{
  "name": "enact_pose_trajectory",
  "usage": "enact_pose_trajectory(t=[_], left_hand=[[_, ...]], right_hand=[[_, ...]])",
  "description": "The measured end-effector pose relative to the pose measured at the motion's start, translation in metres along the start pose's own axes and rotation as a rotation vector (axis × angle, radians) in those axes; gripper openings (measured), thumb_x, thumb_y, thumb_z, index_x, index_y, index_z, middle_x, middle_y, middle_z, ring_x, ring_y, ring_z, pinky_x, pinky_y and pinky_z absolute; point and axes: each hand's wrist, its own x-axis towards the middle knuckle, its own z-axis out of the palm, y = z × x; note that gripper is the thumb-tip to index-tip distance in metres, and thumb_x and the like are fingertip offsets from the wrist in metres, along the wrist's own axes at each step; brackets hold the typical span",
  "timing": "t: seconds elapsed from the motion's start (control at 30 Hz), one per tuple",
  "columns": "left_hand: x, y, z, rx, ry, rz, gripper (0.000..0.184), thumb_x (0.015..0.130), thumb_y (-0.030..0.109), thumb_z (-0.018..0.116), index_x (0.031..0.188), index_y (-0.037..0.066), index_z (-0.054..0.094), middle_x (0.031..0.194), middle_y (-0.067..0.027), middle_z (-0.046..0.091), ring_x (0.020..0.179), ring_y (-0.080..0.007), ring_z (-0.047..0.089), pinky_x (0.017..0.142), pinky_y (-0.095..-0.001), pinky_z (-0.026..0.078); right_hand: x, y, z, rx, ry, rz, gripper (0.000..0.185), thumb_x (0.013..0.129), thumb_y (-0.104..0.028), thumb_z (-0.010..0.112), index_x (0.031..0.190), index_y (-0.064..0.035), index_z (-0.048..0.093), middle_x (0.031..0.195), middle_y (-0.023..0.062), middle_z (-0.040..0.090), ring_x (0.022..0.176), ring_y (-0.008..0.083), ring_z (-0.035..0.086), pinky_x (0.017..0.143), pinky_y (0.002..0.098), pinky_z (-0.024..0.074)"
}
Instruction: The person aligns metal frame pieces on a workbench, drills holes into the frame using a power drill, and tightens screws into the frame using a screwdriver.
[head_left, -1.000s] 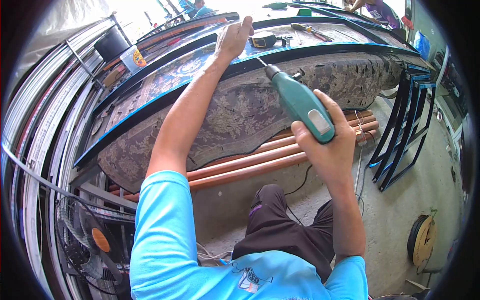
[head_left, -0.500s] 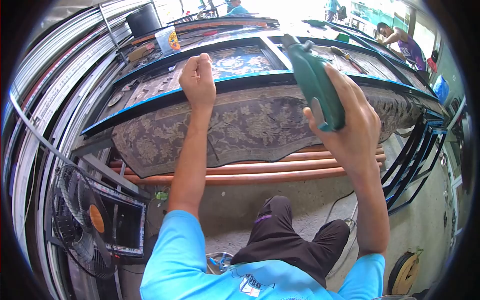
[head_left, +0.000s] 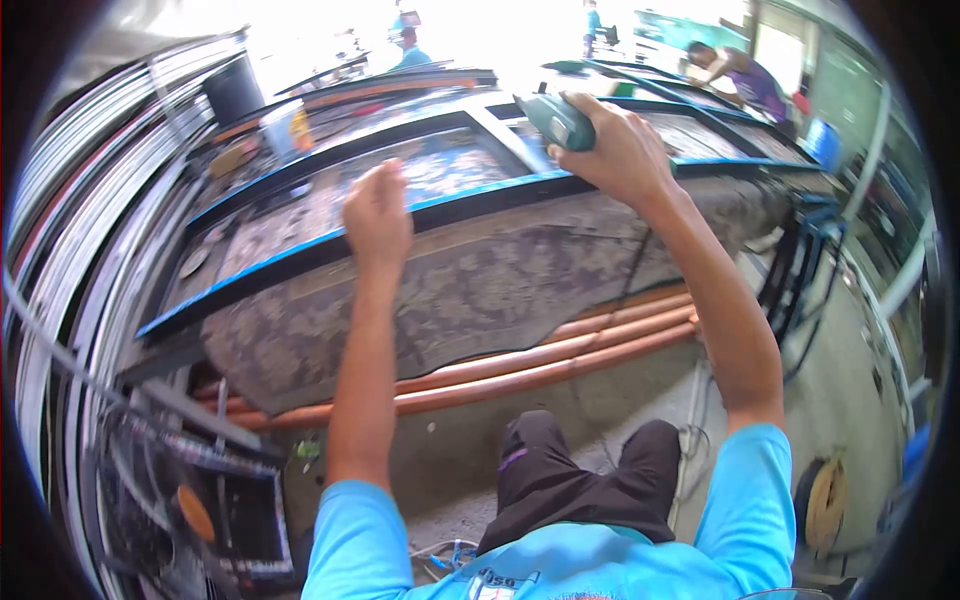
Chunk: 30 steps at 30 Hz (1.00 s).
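My right hand (head_left: 622, 150) grips a green corded power tool (head_left: 562, 122), raised over the frame near its crossbar. The tool's narrow nose points up and left, and a dark cord hangs below my wrist. My left hand (head_left: 378, 212) is closed, fingers drawn together, over the front bar of the black frame with blue edging (head_left: 480, 203). Whatever the left fingers hold, if anything, is too blurred to make out. The frame lies flat on a patterned cloth (head_left: 480, 275) that drapes over the bench front.
Copper-coloured pipes (head_left: 560, 355) lie below the bench. Long metal profiles (head_left: 75, 230) are stacked at left, above a fan (head_left: 195, 510). A plastic cup (head_left: 285, 130) stands behind the frame. A person in purple (head_left: 755, 85) leans over the far right; a wooden spool (head_left: 825, 505) sits on the floor.
My right hand has moved the power tool up, left and farther away, and tilted it flatter. My left hand sits slightly lower in view, still closed. The whole view has shifted and blurred.
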Motion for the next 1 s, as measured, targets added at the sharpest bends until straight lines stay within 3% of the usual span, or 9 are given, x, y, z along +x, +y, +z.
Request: enact_pose_trajectory(t=[0.13,0.23,0.4,0.57,0.67,0.73,0.77,0.87,1.0], left_hand=[[0.000,0.019,-0.001,0.008,-0.030,-0.025,0.040,0.104,0.027,0.052,0.082,-0.003,0.066,0.074,-0.0040,0.063,0.071,-0.0108,0.055,0.067,-0.0293,0.044],[0.001,0.013,0.000,0.023,-0.035,0.031,0.035,0.104,0.025,0.050,0.088,0.000,0.067,0.075,-0.0040,0.063,0.069,-0.0104,0.053,0.065,-0.0280,0.042],[0.000,0.028,0.001,0.080,-0.047,-0.038,0.024,0.100,0.016,0.046,0.102,0.003,0.066,0.081,-0.0024,0.062,0.066,-0.0098,0.049,0.063,-0.0272,0.040],[0.000,0.025,0.001,0.175,-0.193,-0.088,0.027,0.096,0.011,0.043,0.108,0.003,0.065,0.085,-0.0017,0.060,0.068,-0.0083,0.047,0.064,-0.0264,0.037],[0.002,0.019,0.007,0.155,-0.162,-0.034,0.024,0.098,0.017,0.046,0.105,0.008,0.067,0.068,-0.0064,0.059,0.060,-0.0144,0.054,0.058,-0.0329,0.040],[0.003,0.022,0.010,0.072,-0.249,-0.062,0.027,0.096,0.013,0.043,0.109,0.000,0.064,0.093,-0.0008,0.061,0.072,-0.0083,0.045,0.067,-0.0248,0.036],[0.004,0.024,0.011,0.118,-0.263,-0.092,0.027,0.097,0.015,0.044,0.107,0.001,0.065,0.090,-0.0023,0.061,0.072,-0.0094,0.045,0.068,-0.0257,0.037],[0.002,0.025,0.015,0.307,-0.271,-0.044,0.026,0.099,0.022,0.049,0.101,0.006,0.069,0.067,-0.0073,0.059,0.061,-0.0144,0.055,0.059,-0.0333,0.040],[0.001,0.016,0.020,0.430,-0.277,0.055,0.031,0.100,0.029,0.050,0.096,0.007,0.071,0.069,-0.0097,0.063,0.063,-0.0218,0.062,0.062,-0.0365,0.045]], right_hand=[[0.026,0.100,-0.005,-0.276,0.064,0.095,0.065,0.077,-0.042,0.075,0.134,-0.0137,0.060,0.098,0.0186,0.074,0.089,0.0366,0.072,0.079,0.0474,0.0554],[0.047,0.169,-0.005,-0.407,0.047,0.149,0.029,0.082,-0.037,0.076,0.102,-0.0171,0.071,0.081,0.0067,0.074,0.068,0.0222,0.069,0.068,0.0389,0.0558],[0.060,0.248,0.011,-0.686,-0.156,0.386,0.038,0.083,-0.018,0.065,0.121,-0.0172,0.064,0.106,0.0135,0.074,0.105,0.0291,0.070,0.090,0.0428,0.0561],[0.062,0.296,0.032,-0.674,-0.247,0.623,0.052,0.084,-0.033,0.073,0.133,-0.0240,0.057,0.132,0.0079,0.065,0.126,0.0267,0.060,0.105,0.0537,0.0432],[0.072,0.323,0.040,-0.646,-0.288,0.664,0.062,0.082,-0.043,0.078,0.136,-0.0257,0.055,0.139,0.0091,0.060,0.131,0.0283,0.056,0.109,0.0567,0.0390],[0.080,0.329,0.053,-0.776,-0.324,0.634,0.072,0.079,-0.042,0.080,0.143,-0.0243,0.051,0.155,0.0087,0.043,0.144,0.0358,0.038,0.109,0.0657,0.0333],[0.087,0.325,0.057,-0.947,-0.445,0.539,0.063,0.086,-0.036,0.074,0.144,-0.0236,0.051,0.157,0.0085,0.040,0.147,0.0392,0.030,0.109,0.0692,0.0297],[0.116,0.372,0.105,-0.446,-0.330,0.322,0.045,0.095,-0.022,0.051,0.140,-0.0192,0.056,0.153,0.0107,0.046,0.142,0.0328,0.042,0.115,0.0617,0.0274],[0.117,0.316,0.112,-0.568,-0.608,0.413,0.041,0.090,-0.018,0.054,0.130,-0.0101,0.061,0.144,0.0149,0.054,0.135,0.0307,0.050,0.113,0.0492,0.0378]])
